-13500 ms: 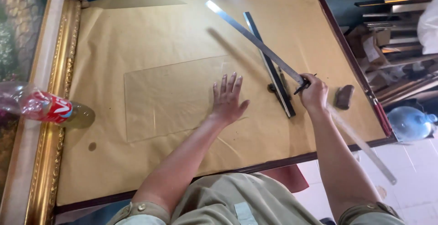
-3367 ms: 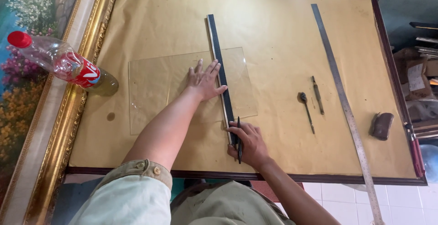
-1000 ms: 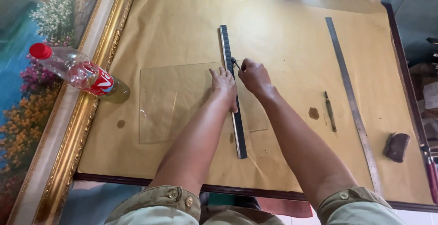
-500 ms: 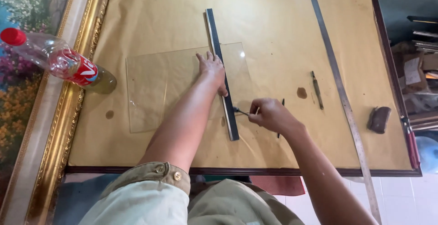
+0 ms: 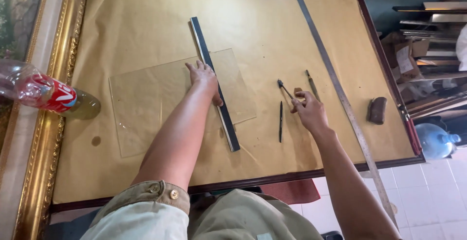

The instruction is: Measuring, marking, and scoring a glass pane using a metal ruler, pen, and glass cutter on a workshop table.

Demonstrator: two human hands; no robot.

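On the table [image 5: 146,16], the left hand [image 5: 204,77] presses flat on the dark straightedge [image 5: 214,82] over the glass sheet [image 5: 146,99]; the right hand [image 5: 309,111] pinches a small tool [image 5: 284,88] just beside it.

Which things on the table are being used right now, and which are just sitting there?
In use: glass sheet, dark straightedge under the left hand, small ball-headed tool at the right hand.

Just lying about: long steel ruler, black pen, brown block, plastic bottle.

Clear glass sheet [image 5: 160,99]; black straightedge [image 5: 214,82]; tan paper [image 5: 146,21]; gold frame [image 5: 63,74].
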